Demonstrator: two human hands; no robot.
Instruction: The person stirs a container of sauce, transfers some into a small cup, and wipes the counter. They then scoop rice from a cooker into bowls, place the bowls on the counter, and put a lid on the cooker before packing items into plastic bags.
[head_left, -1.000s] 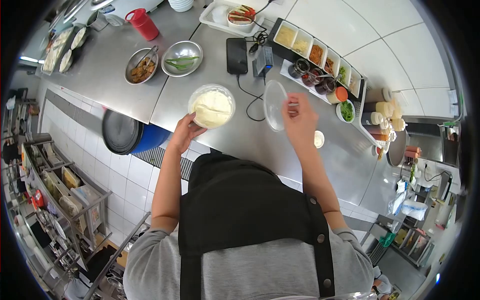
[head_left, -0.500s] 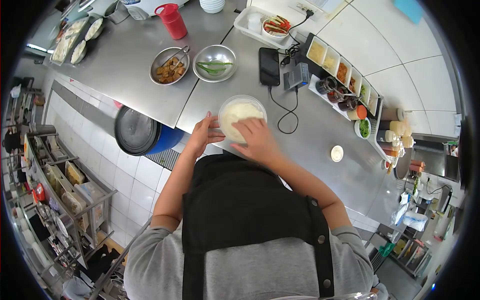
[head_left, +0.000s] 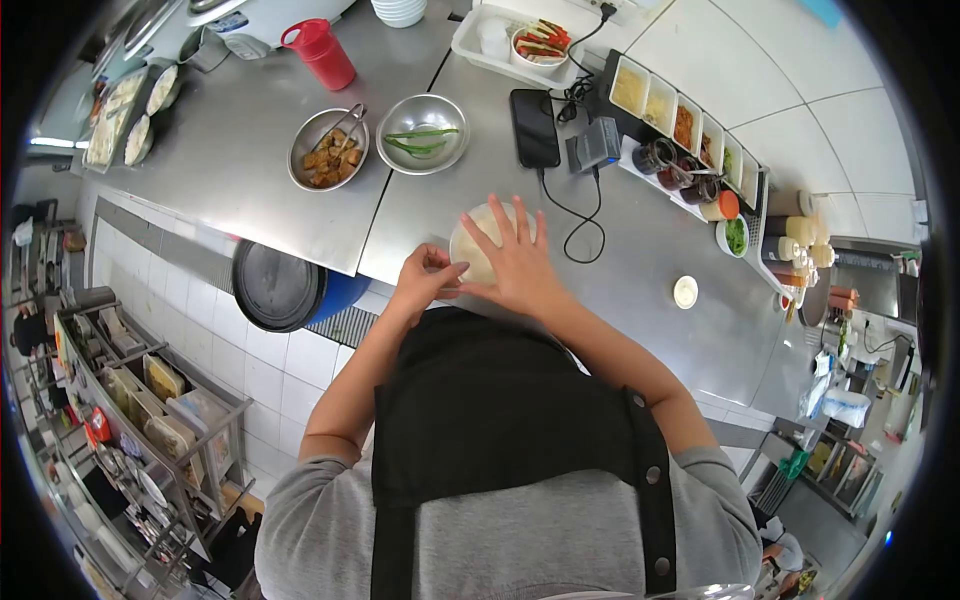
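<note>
Shifted since the earlier frames: clear lid (head_left: 474, 243), held off to the right a second ago, now over the round tub (head_left: 477, 262); right hand (head_left: 524, 272), fingers closer together half a second ago, now opened wide; left hand (head_left: 424, 284), then extended beside the tub, now curled in.

Right fingers fanned well apart across the lid, palm down, thumb angled toward the left hand. Left fingers bent inward at the tub's near-left side, thumb pointing to the rim; pinch or mere touch, impossible to tell.

Tub on the steel counter (head_left: 640, 325), close to its near edge, just in front of the black apron (head_left: 500, 410), pale contents partly hidden by the right hand. Beyond it, a steel bowl (head_left: 432, 112) with green pods and, to the left, a second bowl (head_left: 303, 150) with browned chunks and a utensil. Ahead and to the right, a black phone (head_left: 536, 128) beside a cabled device (head_left: 594, 145). Off to the right, a small white cup (head_left: 685, 291). Farther back, a red pitcher (head_left: 325, 60) at left and a black rack (head_left: 608, 88) of filled containers along the tiled wall.
</note>
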